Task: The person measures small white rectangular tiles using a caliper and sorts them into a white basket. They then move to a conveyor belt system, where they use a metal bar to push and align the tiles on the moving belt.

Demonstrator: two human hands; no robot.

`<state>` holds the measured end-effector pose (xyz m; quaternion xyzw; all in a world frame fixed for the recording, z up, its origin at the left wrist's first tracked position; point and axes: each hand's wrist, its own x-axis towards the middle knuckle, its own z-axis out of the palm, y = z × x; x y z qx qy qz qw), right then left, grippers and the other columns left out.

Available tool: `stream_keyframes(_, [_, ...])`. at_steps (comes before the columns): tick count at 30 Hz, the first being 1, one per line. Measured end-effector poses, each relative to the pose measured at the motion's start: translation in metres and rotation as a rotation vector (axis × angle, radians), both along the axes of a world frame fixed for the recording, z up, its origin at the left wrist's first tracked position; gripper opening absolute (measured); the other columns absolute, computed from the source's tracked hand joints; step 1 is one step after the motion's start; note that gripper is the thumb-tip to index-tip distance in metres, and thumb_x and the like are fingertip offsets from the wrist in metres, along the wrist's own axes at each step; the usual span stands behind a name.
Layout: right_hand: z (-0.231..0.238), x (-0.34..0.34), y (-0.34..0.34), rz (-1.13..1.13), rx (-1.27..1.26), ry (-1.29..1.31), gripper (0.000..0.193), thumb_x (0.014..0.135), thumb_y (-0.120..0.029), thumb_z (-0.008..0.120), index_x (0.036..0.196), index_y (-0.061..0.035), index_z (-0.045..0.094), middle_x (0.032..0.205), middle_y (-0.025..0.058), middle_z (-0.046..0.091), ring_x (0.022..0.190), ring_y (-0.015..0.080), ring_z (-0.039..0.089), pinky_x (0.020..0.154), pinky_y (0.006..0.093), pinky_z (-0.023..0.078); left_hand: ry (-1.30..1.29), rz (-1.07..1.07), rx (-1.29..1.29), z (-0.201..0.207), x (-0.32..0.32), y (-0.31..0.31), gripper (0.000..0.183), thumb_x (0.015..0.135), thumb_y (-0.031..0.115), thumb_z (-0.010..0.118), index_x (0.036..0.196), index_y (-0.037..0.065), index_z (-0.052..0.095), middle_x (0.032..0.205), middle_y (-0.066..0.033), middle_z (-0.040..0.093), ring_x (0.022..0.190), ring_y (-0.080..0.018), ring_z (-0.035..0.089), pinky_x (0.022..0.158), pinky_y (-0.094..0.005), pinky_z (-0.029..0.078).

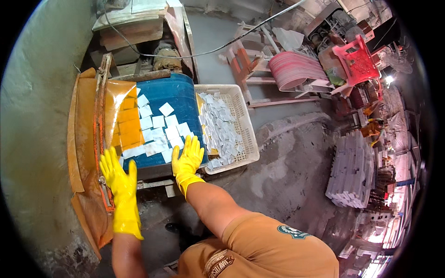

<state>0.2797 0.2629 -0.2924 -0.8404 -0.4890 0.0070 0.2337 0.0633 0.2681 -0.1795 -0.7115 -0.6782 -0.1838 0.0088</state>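
Both my hands wear yellow rubber gloves. My left hand (116,173) is open, fingers stretched out, by the orange metal frame (98,125) at the left of a blue conveyor belt (162,95). Over the belt's near right part, my right hand (189,157) spreads its fingers with nothing gripped; whether it touches a tile is unclear. Several square white tiles (166,109) lie scattered and partly overlapping on the belt. More tiles show under the translucent orange sheet (118,99). At the belt's right end, a white plastic crate (248,127) holds a heap of similar small tiles (221,125).
A grey-green wall (41,116) rises on the left. A thin cable (222,47) crosses above the belt. Beyond the crate stand a stack of pink round-edged pieces (296,67), a red plastic chair (357,60) and a pile of pale slabs (350,171) on the wet floor.
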Motion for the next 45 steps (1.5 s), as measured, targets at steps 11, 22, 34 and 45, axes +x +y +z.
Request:
stream_keyframes(11, [0.02,0.012,-0.009,0.009,0.032,0.218,0.068,0.096,-0.045,0.054,0.151,-0.0054,0.048,0.159,0.0238,0.04,0.144,0.0407,0.04,0.123,0.0579,0.014,-0.064,0.465,-0.631,-0.093,-0.046,-0.508,0.081,0.082,0.039,0.077,0.143,-0.008,0.05,0.143,-0.0311,0.054,0.131,-0.0482,0.054,0.109,-0.0507,0.044])
stream_keyframes(22, [0.007,0.015,-0.004,0.046,0.002,0.174,0.073,0.098,-0.053,0.05,0.156,-0.0092,0.041,0.166,0.0166,0.032,0.151,0.0385,0.029,0.121,0.0619,0.014,-0.409,0.886,-1.003,-0.031,0.036,-0.564,0.084,0.08,0.048,0.076,0.143,-0.003,0.053,0.143,-0.0274,0.057,0.13,-0.0447,0.056,0.109,-0.0499,0.045])
stream_keyframes(34, [0.005,0.079,-0.014,0.515,-0.149,0.812,0.068,0.096,-0.02,0.072,0.154,-0.0022,0.042,0.151,0.0175,0.051,0.133,0.0294,0.052,0.114,0.0368,0.041,-0.843,1.571,-0.747,-0.062,0.114,-0.763,0.086,0.078,0.057,0.074,0.142,0.002,0.057,0.14,-0.023,0.061,0.129,-0.0404,0.058,0.108,-0.0491,0.046])
stream_keyframes(45, [0.008,-0.047,-0.282,1.358,-0.753,0.695,0.066,0.1,-0.021,0.07,0.156,-0.0033,0.041,0.153,0.0179,0.05,0.135,0.0301,0.052,0.115,0.0357,0.042,-1.045,1.831,-0.691,-0.157,0.114,-0.841,0.066,0.074,0.056,0.076,0.113,0.003,0.074,0.117,-0.0242,0.071,0.112,-0.0437,0.065,0.095,-0.0507,0.052])
